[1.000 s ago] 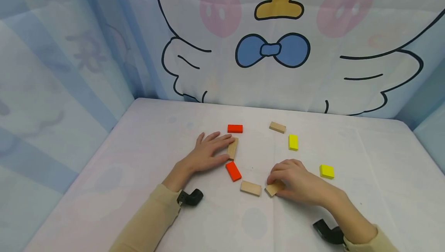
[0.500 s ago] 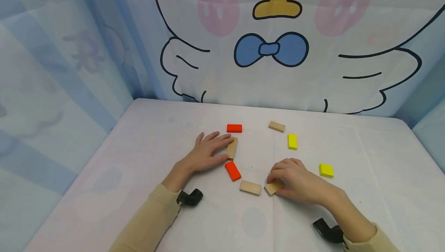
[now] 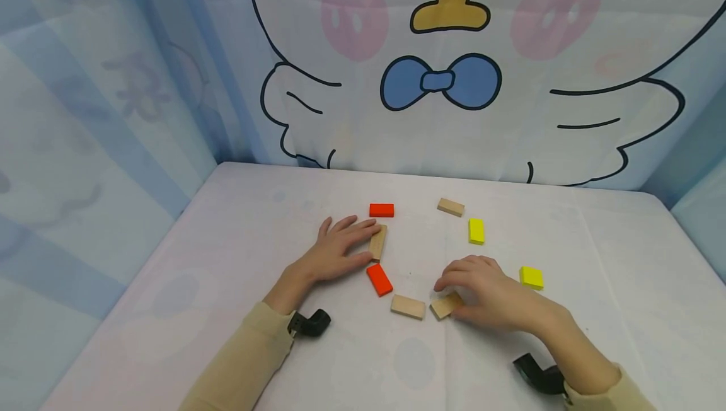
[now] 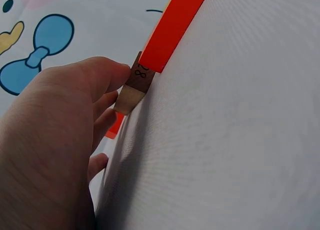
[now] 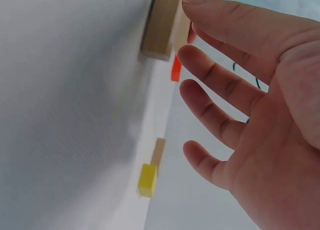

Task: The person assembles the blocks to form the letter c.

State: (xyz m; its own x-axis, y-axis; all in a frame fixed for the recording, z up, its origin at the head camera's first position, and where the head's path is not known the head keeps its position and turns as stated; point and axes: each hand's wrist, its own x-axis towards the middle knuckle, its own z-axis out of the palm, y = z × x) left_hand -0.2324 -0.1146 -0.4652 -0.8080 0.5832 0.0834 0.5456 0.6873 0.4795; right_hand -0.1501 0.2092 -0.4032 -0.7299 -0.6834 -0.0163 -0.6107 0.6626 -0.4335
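Note:
My left hand (image 3: 334,252) rests with fingers spread beside a plain wooden block (image 3: 378,244); forefinger and thumb tips are at its two ends. Dark marks like digits show on that block's side (image 4: 139,76) in the left wrist view. A red block (image 3: 379,279) lies just below it, and another red block (image 3: 382,210) above. Around a second wooden block (image 3: 446,306) the fingers of my right hand (image 3: 499,294) are parted, a gap showing between fingertips and wood. The right wrist view has the thumb close to this block (image 5: 164,27) and the other fingers loosely extended.
Between the hands lies a wooden block (image 3: 408,307). Two yellow blocks (image 3: 476,232) (image 3: 531,277) and a wooden block (image 3: 450,207) complete a loose ring on the white-covered table (image 3: 198,310). A cartoon-printed curtain (image 3: 442,133) stands behind the table.
My right hand has loosened its pinch on the wooden block: its fingers have lifted away and the block stays on the table. The left hand keeps its place.

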